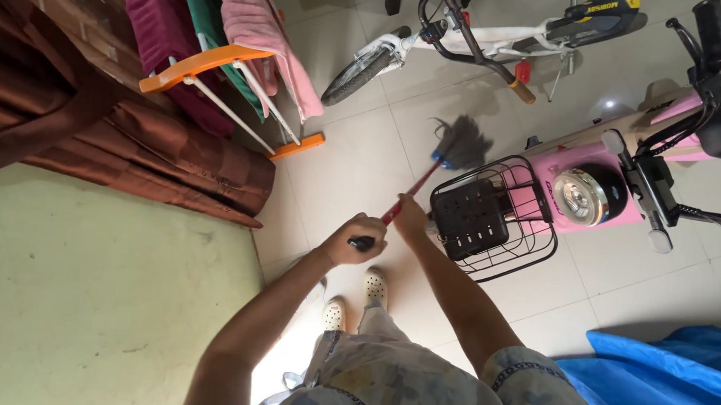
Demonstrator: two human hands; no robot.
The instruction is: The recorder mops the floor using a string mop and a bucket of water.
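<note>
Hands grip a broom point(428, 175) that slants away from the person across the pale tiled floor point(355, 153). Left hand point(357, 240) is wrapped shut around the black end of the red handle, fingers curled fully over it. Right hand point(410, 216) is clamped on the same handle farther along, nearer the head. The broom's dark bristles, joined to the stick by a blue collar, splay on the tiles just beside a black wire basket point(495, 218).

That basket sits at the front of a pink scooter point(601, 170) and carries a flat black box. On the scooter's nose is a round silver headlamp set in a black ring. Above it, a white bicycle point(484, 36) stands on the tiles; a yellow and black strip label runs along its frame near the top edge, its lettering too small to tell apart.

At the upper left, a drying rack point(219, 72) with orange ends holds maroon, green and pink cloths, and brown curtain fabric point(133, 149) folds down beside a pale green wall point(84, 295). A blue sheet point(663, 383) lies at the lower right. Two white shoes point(355, 301) show below the hands.
</note>
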